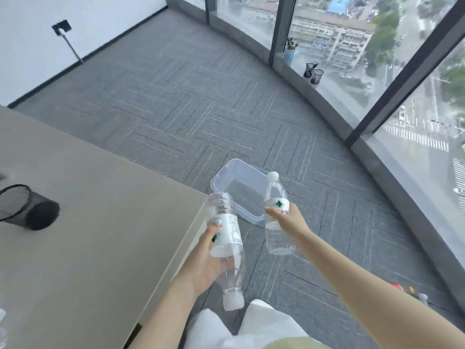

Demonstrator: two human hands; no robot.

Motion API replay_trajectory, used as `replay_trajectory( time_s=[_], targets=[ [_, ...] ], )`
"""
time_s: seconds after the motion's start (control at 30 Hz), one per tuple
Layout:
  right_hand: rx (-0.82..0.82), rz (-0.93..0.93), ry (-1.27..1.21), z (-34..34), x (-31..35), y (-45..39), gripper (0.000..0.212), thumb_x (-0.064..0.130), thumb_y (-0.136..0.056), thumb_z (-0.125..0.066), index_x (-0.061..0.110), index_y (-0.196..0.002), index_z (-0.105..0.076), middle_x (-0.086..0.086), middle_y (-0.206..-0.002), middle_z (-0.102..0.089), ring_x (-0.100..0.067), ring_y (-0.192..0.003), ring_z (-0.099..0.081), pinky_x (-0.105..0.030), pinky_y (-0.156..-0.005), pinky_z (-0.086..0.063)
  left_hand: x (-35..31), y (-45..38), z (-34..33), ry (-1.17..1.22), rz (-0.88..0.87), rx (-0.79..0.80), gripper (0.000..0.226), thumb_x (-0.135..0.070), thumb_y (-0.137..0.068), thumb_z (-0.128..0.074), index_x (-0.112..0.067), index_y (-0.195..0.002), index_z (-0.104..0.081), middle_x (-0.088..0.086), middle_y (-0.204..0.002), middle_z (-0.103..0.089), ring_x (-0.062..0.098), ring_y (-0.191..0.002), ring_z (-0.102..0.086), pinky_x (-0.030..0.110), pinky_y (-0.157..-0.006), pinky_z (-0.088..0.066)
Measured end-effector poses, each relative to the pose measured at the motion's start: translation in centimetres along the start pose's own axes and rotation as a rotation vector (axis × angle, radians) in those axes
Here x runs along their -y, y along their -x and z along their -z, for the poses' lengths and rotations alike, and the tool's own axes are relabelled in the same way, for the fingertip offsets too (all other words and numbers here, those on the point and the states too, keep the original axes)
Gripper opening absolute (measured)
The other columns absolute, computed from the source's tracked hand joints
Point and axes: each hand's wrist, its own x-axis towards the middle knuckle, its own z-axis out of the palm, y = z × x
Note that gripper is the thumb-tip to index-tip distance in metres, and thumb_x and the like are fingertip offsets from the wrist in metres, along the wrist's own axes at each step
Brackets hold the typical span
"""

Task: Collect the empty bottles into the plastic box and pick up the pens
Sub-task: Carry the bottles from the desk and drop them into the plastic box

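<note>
Two bottles in hand, one per hand, both clear and seemingly empty.

- Left hand (210, 255): your fingers wrap the inverted bottle (226, 238), cap toward you, beside the counter (88, 222) edge.
- Right hand (289, 220): you grip the upright bottle (276, 212) at its label, white cap on top.
- Plastic box (239, 192): open, on the carpet just beyond both bottles, nothing visible inside.
- Pens: none clearly seen; small coloured items by the window base at lower right are too blurred to name.
- Mesh cup (25, 207): lying on its side on the counter.

Risks — release from this height and a light bottle will likely bounce off the rim or tip the box; the inverted one may swing into the counter edge.

Labels: white band with a green triangular mark and red characters, unreadable; small print on the left bottle — illegible.
</note>
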Motion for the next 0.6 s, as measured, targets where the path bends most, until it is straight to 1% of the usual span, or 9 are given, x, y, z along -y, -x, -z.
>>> replay_trajectory(
  time_s=[0.07,0.13,0.2,0.27,0.33,0.4,0.47,0.53,0.6],
  targets=[
    [-0.001,-0.013,-0.034,1.1,0.7,-1.4,0.054,0.034,-0.075,-0.071,0.017,-0.120,-0.045,-0.002,-0.102,-0.060,-0.017,-0.086,-0.060,-0.030,-0.070,-0.049,-0.2,-2.2,-1.5,-0.024,0.025,-0.033,0.071,-0.036,-0.080,-0.061,0.000,-0.136,-0.036,0.022,-0.099,-0.057,0.027,-0.068,-0.064,0.032,-0.053,-0.054],
    [0.003,-0.015,-0.041,2.0,1.2,-3.3,0.053,0.030,-0.079,-0.070,0.014,-0.122,-0.042,-0.003,-0.101,-0.058,-0.012,-0.077,-0.057,-0.025,-0.060,-0.043,-0.8,-4.6,-2.6,-0.047,0.026,-0.098,0.078,-0.039,-0.076,-0.066,-0.003,-0.138,-0.035,0.021,-0.104,-0.055,0.027,-0.069,-0.064,0.032,-0.053,-0.054],
    [0.003,-0.029,-0.026,2.7,1.6,-5.1,0.053,0.031,-0.081,-0.068,0.013,-0.123,-0.040,-0.002,-0.099,-0.056,-0.010,-0.074,-0.054,-0.024,-0.058,-0.041,-1.9,-6.6,-3.7,-0.018,0.041,-0.133,0.076,-0.043,-0.074,-0.068,-0.005,-0.134,-0.041,0.015,-0.094,-0.058,0.025,-0.068,-0.063,0.032,-0.055,-0.052],
    [0.004,-0.032,-0.006,3.0,2.4,-7.0,0.054,0.033,-0.081,-0.067,0.013,-0.123,-0.039,-0.002,-0.101,-0.056,-0.010,-0.076,-0.055,-0.025,-0.060,-0.043,-3.1,-8.9,-4.3,0.015,0.042,-0.143,0.048,-0.043,-0.084,-0.057,-0.007,-0.115,-0.054,0.010,-0.076,-0.061,0.022,-0.063,-0.058,0.030,-0.055,-0.049],
    [0.010,-0.037,0.035,3.1,3.0,-9.1,0.050,0.033,-0.081,-0.068,0.014,-0.119,-0.042,-0.002,-0.101,-0.058,-0.010,-0.076,-0.056,-0.024,-0.062,-0.044,-4.7,-11.0,-4.7,0.015,0.062,-0.115,0.035,-0.042,-0.089,-0.047,-0.009,-0.095,-0.059,0.007,-0.062,-0.061,0.020,-0.058,-0.056,0.028,-0.055,-0.047],
    [0.004,-0.061,0.081,2.9,3.9,-10.9,0.043,0.032,-0.080,-0.069,0.018,-0.112,-0.045,-0.001,-0.100,-0.060,-0.011,-0.076,-0.058,-0.025,-0.062,-0.046,-6.3,-13.0,-4.8,0.011,0.074,-0.109,0.036,-0.042,-0.091,-0.044,-0.010,-0.088,-0.060,0.007,-0.059,-0.062,0.019,-0.055,-0.058,0.027,-0.054,-0.047],
    [-0.002,-0.091,0.124,2.5,5.3,-12.6,0.044,0.038,-0.072,-0.071,0.020,-0.107,-0.050,-0.003,-0.101,-0.063,-0.017,-0.081,-0.062,-0.031,-0.069,-0.053,-8.1,-14.8,-4.9,0.009,0.074,-0.120,0.038,-0.043,-0.091,-0.042,-0.010,-0.088,-0.060,0.008,-0.061,-0.062,0.021,-0.055,-0.057,0.029,-0.056,-0.046],
    [-0.012,-0.097,0.177,2.1,5.9,-15.3,0.060,0.052,-0.055,-0.067,0.024,-0.106,-0.055,-0.005,-0.104,-0.063,-0.023,-0.088,-0.064,-0.043,-0.080,-0.056,-9.8,-16.6,-5.0,0.006,0.110,-0.151,0.040,-0.045,-0.090,-0.041,-0.010,-0.085,-0.059,0.010,-0.064,-0.058,0.021,-0.054,-0.054,0.027,-0.053,-0.045],
    [-0.006,-0.127,0.226,1.7,6.5,-17.6,0.070,0.056,-0.050,-0.064,0.026,-0.113,-0.054,-0.005,-0.108,-0.061,-0.025,-0.094,-0.062,-0.044,-0.085,-0.054,-11.5,-17.9,-5.2,-0.007,0.138,-0.177,0.041,-0.047,-0.088,-0.041,-0.010,-0.081,-0.057,0.011,-0.069,-0.053,0.021,-0.052,-0.050,0.020,-0.045,-0.044]
  ],
)
